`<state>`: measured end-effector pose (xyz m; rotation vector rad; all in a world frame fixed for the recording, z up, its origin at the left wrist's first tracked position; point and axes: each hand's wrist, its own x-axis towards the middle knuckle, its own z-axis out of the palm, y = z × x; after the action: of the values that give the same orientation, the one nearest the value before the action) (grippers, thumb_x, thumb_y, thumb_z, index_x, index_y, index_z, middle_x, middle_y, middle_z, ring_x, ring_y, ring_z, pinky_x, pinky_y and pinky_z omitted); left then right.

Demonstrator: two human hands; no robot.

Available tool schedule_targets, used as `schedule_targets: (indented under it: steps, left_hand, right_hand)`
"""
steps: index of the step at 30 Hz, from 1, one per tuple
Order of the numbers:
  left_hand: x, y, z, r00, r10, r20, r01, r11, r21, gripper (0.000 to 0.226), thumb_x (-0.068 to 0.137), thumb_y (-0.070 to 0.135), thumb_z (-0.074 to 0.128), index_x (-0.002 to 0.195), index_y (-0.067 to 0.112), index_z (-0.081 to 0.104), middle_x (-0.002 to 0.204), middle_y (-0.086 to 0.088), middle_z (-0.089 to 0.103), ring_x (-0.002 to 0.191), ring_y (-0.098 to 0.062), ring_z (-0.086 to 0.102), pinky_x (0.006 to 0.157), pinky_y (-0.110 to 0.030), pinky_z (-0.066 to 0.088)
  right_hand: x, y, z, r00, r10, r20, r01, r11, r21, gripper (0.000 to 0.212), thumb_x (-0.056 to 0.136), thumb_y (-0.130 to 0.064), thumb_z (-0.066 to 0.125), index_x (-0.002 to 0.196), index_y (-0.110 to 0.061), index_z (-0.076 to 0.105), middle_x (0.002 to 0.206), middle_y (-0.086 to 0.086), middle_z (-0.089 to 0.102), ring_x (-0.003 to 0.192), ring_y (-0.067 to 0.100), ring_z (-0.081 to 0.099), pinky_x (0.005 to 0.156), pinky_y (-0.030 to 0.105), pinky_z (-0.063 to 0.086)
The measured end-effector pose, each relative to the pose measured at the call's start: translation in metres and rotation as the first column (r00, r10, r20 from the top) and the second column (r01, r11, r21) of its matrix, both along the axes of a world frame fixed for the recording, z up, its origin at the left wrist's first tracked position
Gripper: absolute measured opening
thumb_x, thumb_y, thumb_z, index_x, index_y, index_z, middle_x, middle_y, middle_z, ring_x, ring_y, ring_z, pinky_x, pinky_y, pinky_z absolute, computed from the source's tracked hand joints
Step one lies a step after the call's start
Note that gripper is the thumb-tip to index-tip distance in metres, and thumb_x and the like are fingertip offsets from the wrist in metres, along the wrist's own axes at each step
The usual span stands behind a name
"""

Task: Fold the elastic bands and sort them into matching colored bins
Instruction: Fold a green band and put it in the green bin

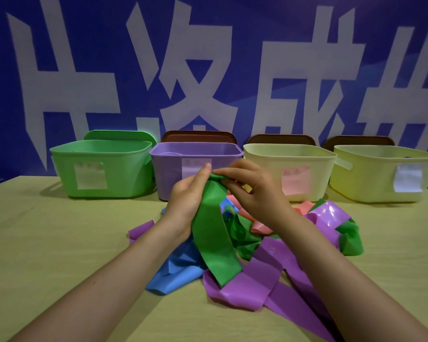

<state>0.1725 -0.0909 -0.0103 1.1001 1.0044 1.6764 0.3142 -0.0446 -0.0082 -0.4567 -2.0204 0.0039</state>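
We fold a green band over a yellow-green tablecloth (59,243), beneath a blue banner (245,25) with large white characters.
Our left hand (187,196) and right hand (255,191) pinch the green elastic band (213,243) above the pile; the bins' paper labels (90,176) are unreadable.

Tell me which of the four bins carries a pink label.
The pale cream bin, third from the left, beside the purple bin. Its front label is pink; the labels on the others look white or pale.
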Motion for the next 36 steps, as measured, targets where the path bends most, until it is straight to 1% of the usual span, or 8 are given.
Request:
schedule_targets:
  steps: [5,9,12,17,22,28,32,36]
  left_hand:
    - [-0.004,0.002,0.000,0.998,-0.064,0.018,0.064,0.998,0.025,0.025,0.097,0.024,0.051,0.100,0.006,0.068,0.077,-0.009,0.073,0.066,-0.016,0.069,0.056,-0.022,0.054]
    - [-0.006,0.006,-0.006,0.997,-0.057,-0.053,0.061,0.996,0.069,0.020,0.097,0.022,0.052,0.100,0.013,0.069,0.093,-0.012,0.073,0.083,-0.023,0.070,0.076,-0.034,0.055]
    - [-0.006,0.007,-0.007,0.988,0.005,-0.152,0.014,0.993,0.120,0.018,0.097,0.023,0.053,0.097,0.017,0.070,0.093,-0.011,0.073,0.087,-0.024,0.069,0.081,-0.039,0.055]
    - [-0.009,0.007,-0.010,0.880,0.249,-0.406,-0.096,0.928,0.361,0.035,0.094,0.035,0.052,0.089,0.002,0.063,0.080,-0.019,0.067,0.076,-0.037,0.064,0.069,-0.053,0.054]
    - [-0.011,0.005,-0.008,0.855,0.324,-0.405,-0.112,0.877,0.466,0.033,0.093,0.032,0.050,0.083,0.002,0.060,0.073,-0.019,0.065,0.068,-0.040,0.062,0.062,-0.056,0.051]
    - [-0.013,0.006,-0.003,0.971,0.043,-0.234,0.012,0.974,0.226,0.019,0.094,0.021,0.057,0.096,0.008,0.071,0.083,-0.015,0.073,0.074,-0.027,0.069,0.074,-0.039,0.055]
    - [-0.008,0.001,-0.003,0.995,-0.103,-0.018,0.104,0.992,0.067,0.046,0.081,0.039,0.063,0.104,-0.001,0.068,0.085,-0.024,0.071,0.070,-0.028,0.069,0.062,-0.029,0.054]
    - [-0.002,-0.002,-0.003,0.995,-0.102,-0.025,0.102,0.994,0.035,0.055,0.070,0.054,0.062,0.091,0.005,0.072,0.080,-0.017,0.072,0.066,-0.021,0.069,0.058,-0.025,0.052]
  right_hand:
    - [-0.008,-0.011,-0.001,0.973,0.065,-0.222,-0.160,0.881,-0.445,0.031,0.095,-0.007,0.048,0.121,-0.014,0.064,0.099,0.005,0.064,0.075,0.007,0.064,0.073,0.026,0.054]
    - [-0.014,-0.016,0.000,0.922,0.029,-0.387,-0.288,0.719,-0.633,0.021,0.094,-0.016,0.058,0.112,-0.010,0.068,0.097,0.008,0.072,0.084,0.017,0.065,0.079,0.034,0.055]
    - [-0.016,-0.018,-0.001,0.910,0.024,-0.413,-0.307,0.711,-0.633,0.013,0.092,-0.011,0.061,0.094,-0.004,0.071,0.094,0.020,0.071,0.083,0.019,0.066,0.082,0.042,0.055]
    - [-0.019,-0.019,-0.002,0.887,-0.005,-0.461,-0.315,0.725,-0.612,0.013,0.089,-0.006,0.063,0.085,-0.012,0.074,0.061,-0.002,0.065,0.052,0.006,0.051,0.051,0.021,0.044]
    - [-0.024,-0.026,-0.002,0.844,0.053,-0.533,-0.409,0.706,-0.578,0.022,0.090,-0.006,0.062,0.085,-0.023,0.076,0.080,0.017,0.070,0.071,0.025,0.057,0.068,0.038,0.049]
    - [-0.025,-0.026,0.000,0.824,0.022,-0.566,-0.424,0.687,-0.590,0.016,0.087,-0.016,0.066,0.084,-0.026,0.079,0.090,0.029,0.068,0.077,0.032,0.058,0.081,0.062,0.050]
    - [-0.025,-0.028,0.000,0.812,-0.004,-0.583,-0.431,0.669,-0.606,0.019,0.090,-0.015,0.065,0.083,-0.027,0.078,0.091,0.032,0.066,0.077,0.034,0.058,0.084,0.061,0.049]
    - [-0.026,-0.027,-0.002,0.802,-0.021,-0.597,-0.418,0.694,-0.586,0.021,0.090,-0.014,0.064,0.079,-0.026,0.078,0.075,0.025,0.064,0.066,0.028,0.054,0.077,0.054,0.052]
